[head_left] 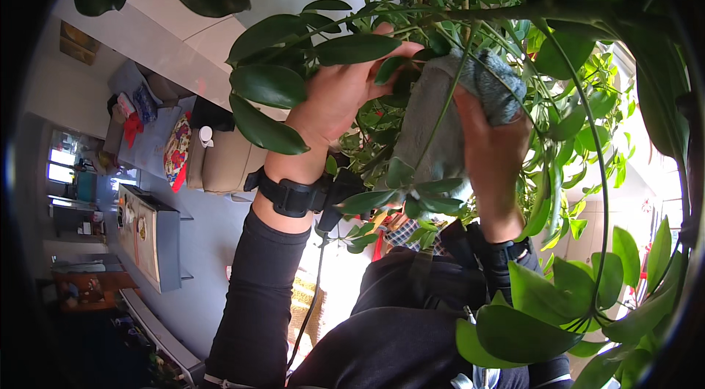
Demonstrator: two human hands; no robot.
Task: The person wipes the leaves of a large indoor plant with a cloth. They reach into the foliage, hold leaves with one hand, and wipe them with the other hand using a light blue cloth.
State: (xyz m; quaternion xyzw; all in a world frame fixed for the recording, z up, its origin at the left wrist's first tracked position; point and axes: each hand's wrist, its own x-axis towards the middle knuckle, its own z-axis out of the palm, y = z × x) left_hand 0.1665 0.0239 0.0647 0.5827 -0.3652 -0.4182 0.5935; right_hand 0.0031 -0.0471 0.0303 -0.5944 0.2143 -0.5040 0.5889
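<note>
Among the leaves of a large green houseplant (pixel 270 86), both my hands are raised in front of me. My right hand (pixel 493 152) grips a grey-blue fluffy cloth (pixel 435 113), part of it bunched above the fingers and the rest hanging down to the left. To the left of the cloth, my left hand (pixel 344 91) reaches in with bent fingers at the leaves; foliage partly covers the fingertips, so whether they pinch a leaf cannot be told. Black straps circle both wrists.
Thin stems and a thick branch (pixel 495 13) cross above and around my hands. Leaf clusters (pixel 529 328) hang close at the lower right. A black cable (pixel 314 301) runs down from my left wrist. Farther off at the left stand a sofa (pixel 226 163) and a table (pixel 148 234).
</note>
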